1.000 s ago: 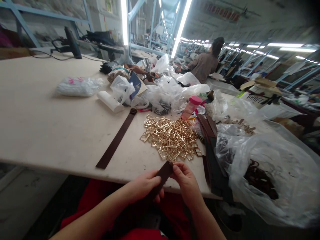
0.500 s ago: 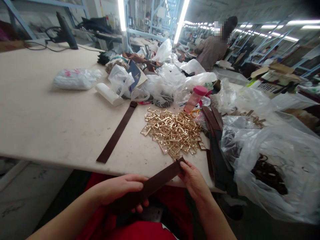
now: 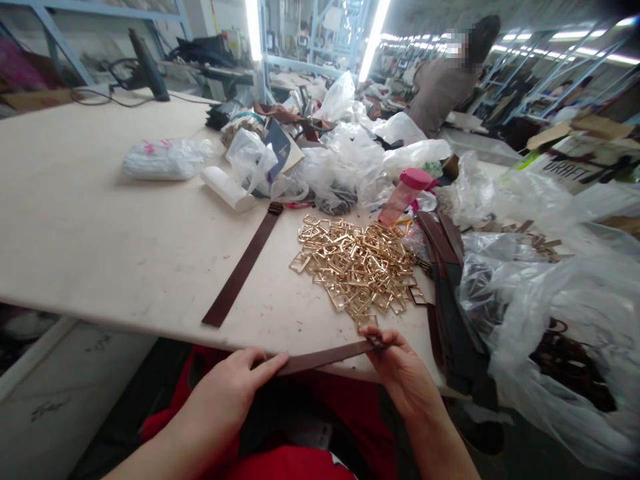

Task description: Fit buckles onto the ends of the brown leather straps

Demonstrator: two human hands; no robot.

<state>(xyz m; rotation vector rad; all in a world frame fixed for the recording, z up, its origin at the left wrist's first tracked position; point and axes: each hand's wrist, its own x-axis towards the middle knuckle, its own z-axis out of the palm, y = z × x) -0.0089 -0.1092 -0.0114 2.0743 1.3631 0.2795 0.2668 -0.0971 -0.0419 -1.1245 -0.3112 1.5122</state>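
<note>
A dark brown strap (image 3: 325, 357) stretches between my two hands at the table's front edge. My left hand (image 3: 240, 383) grips its left part, thumb on top. The strap's right end is pinched in the fingers of my right hand (image 3: 397, 363), where a small dark loop partly shows. Just beyond my right hand lies a heap of gold rectangular buckles (image 3: 357, 263). Another brown strap (image 3: 240, 267) rests flat on the table to the left of the heap, with dark loops at its far end.
Dark straps (image 3: 447, 293) hang over the front edge at right, beside a clear plastic bag (image 3: 575, 333) of brown pieces. A pink-lidded bottle (image 3: 405, 197), white roll (image 3: 227, 189) and plastic bags (image 3: 345, 157) lie behind the buckles. A person (image 3: 443, 87) is at the back.
The held strap has turned from slanting and face-up to nearly level and more edge-on. My right hand has moved slightly right and down, its fingers curled more around the end. The camera view has shifted slightly.
</note>
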